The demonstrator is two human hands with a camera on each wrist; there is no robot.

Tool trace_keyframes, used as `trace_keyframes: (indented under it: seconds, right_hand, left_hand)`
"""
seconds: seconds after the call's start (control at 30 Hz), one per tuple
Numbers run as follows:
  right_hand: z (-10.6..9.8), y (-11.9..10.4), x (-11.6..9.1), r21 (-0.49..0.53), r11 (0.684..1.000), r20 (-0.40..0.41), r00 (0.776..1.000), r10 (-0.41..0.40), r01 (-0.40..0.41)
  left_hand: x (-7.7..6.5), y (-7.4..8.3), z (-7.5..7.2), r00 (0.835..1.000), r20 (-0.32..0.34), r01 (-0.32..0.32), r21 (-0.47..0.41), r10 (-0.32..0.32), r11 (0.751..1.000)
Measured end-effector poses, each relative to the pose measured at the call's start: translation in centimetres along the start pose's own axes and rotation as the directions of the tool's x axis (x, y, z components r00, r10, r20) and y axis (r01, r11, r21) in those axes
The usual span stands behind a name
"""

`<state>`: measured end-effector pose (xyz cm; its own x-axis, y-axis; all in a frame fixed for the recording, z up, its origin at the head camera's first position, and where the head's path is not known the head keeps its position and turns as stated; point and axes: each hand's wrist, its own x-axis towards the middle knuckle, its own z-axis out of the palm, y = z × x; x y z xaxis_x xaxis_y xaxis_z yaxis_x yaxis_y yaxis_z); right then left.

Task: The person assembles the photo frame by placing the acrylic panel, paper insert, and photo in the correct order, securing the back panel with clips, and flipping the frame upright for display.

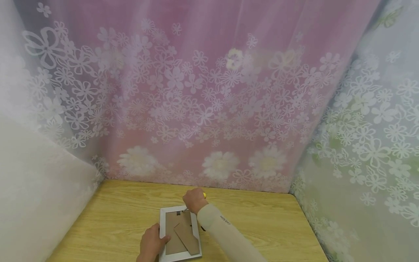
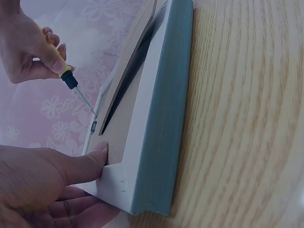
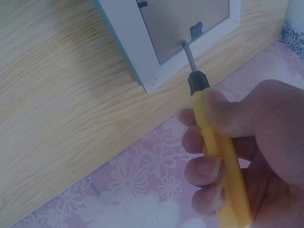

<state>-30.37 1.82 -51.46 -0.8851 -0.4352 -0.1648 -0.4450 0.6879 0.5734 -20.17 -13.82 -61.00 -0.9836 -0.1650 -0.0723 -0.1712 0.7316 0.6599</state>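
A picture frame (image 1: 195,225) lies face down on the table, showing its white border, brown backing board (image 3: 185,19) and slanted stand flap (image 1: 188,240). My left hand (image 1: 151,242) grips the frame's left side; its thumb (image 2: 97,154) presses over the border onto the backing. My right hand (image 1: 194,201), at the far end, holds a yellow-handled screwdriver (image 3: 225,161) with a black collar. The screwdriver's tip meets the inner edge of the border, beside a small dark hanger (image 3: 196,31). In the left wrist view, the flap stands tilted off the backing.
The wood-grain table (image 1: 262,218) extends to both sides of the frame. Flower-patterned pink curtain (image 1: 196,109) hangs along the table's back edge, with pale fabric (image 1: 370,145) at the right. A small dark item (image 1: 203,229) shows just right of the frame.
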Motion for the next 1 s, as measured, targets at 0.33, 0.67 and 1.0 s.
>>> trace_keyframes:
  seconds: [0.33, 0.67, 1.0]
  right_hand:
    - [-0.24, -0.22, -0.14, 0.005, 1.0, -0.022, 1.0, -0.013, 0.013]
    - [-0.57, -0.35, 0.05, 0.018, 1.0, 0.012, 1.0, -0.008, 0.008]
    - [-0.4, -0.61, -0.52, 0.017, 1.0, 0.012, 1.0, -0.005, 0.004]
  left_hand:
    - [0.21, -0.17, 0.0, 1.0, -0.012, -0.015, 0.011, 0.015, 1.0]
    - [0.44, -0.17, 0.04, 1.0, 0.007, -0.006, 0.021, 0.006, 1.0]
    - [0.27, -0.14, 0.15, 1.0, 0.019, 0.005, 0.025, -0.005, 1.0]
